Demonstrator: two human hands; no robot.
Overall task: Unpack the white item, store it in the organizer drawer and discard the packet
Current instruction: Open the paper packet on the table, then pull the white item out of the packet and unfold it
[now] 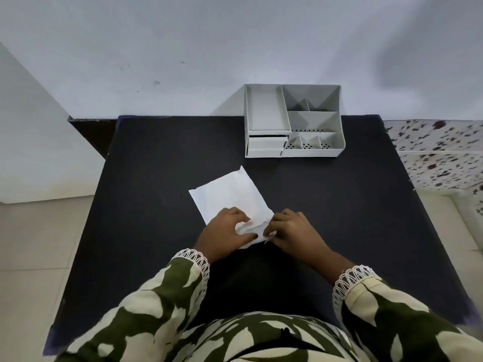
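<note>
Both hands pinch the near crumpled end of the flat white paper packet [230, 194] on the black table mat [339, 205]: left hand [224, 232], right hand [292, 231]. White plastic compartment organizer [294, 121] sits well apart, by the wall.

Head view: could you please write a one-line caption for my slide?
Both hands, left and right, pinch the near end of a white packet on a black table; the white organizer waits behind.
</note>
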